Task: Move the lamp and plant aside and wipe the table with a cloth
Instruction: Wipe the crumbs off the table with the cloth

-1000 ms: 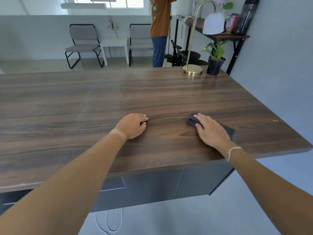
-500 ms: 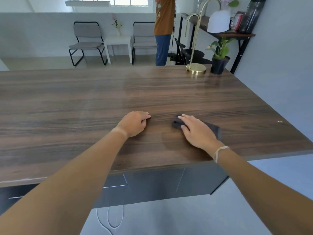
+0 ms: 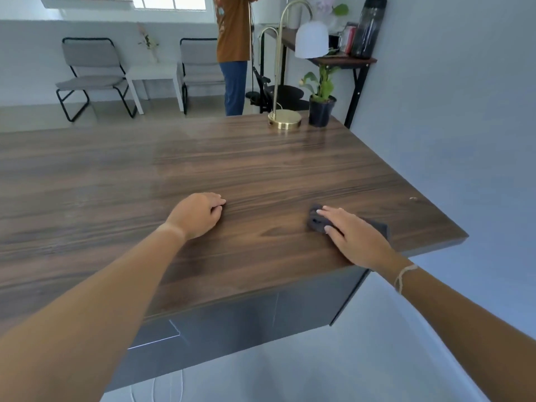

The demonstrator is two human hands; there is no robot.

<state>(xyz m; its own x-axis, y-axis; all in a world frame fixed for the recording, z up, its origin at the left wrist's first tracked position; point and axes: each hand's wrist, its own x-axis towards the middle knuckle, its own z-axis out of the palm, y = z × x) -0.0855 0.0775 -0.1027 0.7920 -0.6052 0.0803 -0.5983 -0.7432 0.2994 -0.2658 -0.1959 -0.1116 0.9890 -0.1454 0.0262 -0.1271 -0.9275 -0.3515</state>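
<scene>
R hand flat, open on cloth; L hand fisted, empty.

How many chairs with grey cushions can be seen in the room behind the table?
2. One chair stands left of the small white side table; the other chair stands right of it, partly hidden by a standing person. More may lie outside the view.

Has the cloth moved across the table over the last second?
Cannot tell. The camera shifts between pictures. Against the left hand, resting on the table, the cloth under the right hand closed in, then went back out rightward.
</scene>
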